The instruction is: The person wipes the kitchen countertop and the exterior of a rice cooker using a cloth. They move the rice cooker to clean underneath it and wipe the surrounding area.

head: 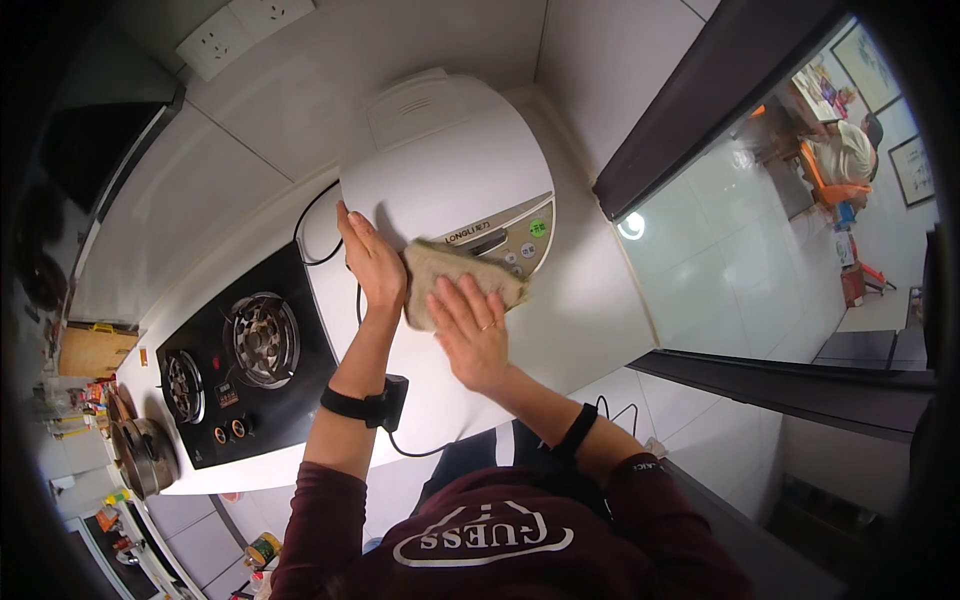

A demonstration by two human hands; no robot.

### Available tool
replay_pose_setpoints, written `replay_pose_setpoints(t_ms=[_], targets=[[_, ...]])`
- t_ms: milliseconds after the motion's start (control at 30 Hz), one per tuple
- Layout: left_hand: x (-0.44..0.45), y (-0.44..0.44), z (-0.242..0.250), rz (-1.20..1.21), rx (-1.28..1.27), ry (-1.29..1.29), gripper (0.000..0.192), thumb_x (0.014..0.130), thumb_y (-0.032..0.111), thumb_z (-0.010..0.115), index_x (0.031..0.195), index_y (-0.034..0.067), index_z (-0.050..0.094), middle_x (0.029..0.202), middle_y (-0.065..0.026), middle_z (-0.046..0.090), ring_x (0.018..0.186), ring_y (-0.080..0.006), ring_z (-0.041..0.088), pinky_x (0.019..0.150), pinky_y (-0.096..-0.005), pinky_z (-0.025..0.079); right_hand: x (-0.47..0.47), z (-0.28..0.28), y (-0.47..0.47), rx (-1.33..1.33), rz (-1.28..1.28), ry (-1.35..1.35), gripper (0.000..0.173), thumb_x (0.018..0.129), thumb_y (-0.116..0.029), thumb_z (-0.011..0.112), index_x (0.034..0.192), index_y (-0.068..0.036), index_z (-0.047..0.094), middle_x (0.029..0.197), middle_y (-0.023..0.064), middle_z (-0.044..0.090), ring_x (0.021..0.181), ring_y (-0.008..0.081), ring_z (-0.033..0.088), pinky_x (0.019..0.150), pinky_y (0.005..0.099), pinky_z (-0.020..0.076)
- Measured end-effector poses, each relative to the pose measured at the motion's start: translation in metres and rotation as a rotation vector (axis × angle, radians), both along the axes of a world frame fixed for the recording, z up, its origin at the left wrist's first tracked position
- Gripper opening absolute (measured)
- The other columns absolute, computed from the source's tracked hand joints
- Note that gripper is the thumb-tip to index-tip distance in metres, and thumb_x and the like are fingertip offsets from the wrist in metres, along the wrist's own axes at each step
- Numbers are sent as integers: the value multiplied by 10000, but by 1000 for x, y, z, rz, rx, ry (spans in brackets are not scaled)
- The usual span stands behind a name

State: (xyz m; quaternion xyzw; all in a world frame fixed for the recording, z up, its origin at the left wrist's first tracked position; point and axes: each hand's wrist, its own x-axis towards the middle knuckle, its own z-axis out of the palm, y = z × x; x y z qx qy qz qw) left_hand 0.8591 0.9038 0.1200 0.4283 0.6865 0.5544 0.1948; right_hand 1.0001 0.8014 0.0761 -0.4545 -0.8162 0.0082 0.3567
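Observation:
A large white countertop appliance with a curved lid and a control panel stands on the white counter. My right hand lies flat, fingers spread, on a folded beige cloth, which rests against the appliance's front and covers part of its panel. My left hand is at the appliance's left side, palm facing it, beside the left edge of the cloth; whether its palm presses on the appliance is not clear.
A black two-burner gas hob is set into the counter at the left, with a metal pot beyond it. A black cord runs behind my left hand. Wall sockets are at the top. A seated person is beyond the dark-framed doorway.

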Motion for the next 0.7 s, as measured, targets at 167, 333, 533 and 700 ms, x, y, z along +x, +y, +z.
replay_pose_setpoints(t_ms=[167,333,533,700], targets=[[-1,-2,0,0,-77,29,696,1043,494,300,1464,-60,298,1274,-284,548,1103,-348,558,1000,-368,396,22,6,9,-87,-21,108,548,904,-308,546,1407,-94,502,1557,180,296,1455,338,230,1160,528,120],[-2,-2,-1,-6,-26,162,736,1029,534,304,1470,-55,290,1361,-309,488,1221,-378,517,1048,-377,368,65,25,91,-153,-164,563,530,949,-290,516,1437,-91,452,1551,228,271,1410,388,290,1146,463,239],[2,-2,6,12,-94,148,731,1024,532,329,1468,-48,301,1438,-301,422,1325,-386,444,1091,-377,332,93,28,159,-583,102,1110,576,995,-329,498,1497,-92,348,1527,149,368,1403,269,353,1137,340,289],[3,-2,7,55,-167,140,710,1023,523,348,1467,-31,321,1443,-278,431,1327,-369,444,1097,-374,324,82,18,132,-507,55,1199,598,1018,-349,487,1510,-54,315,1545,124,336,1403,218,328,1151,310,233]])
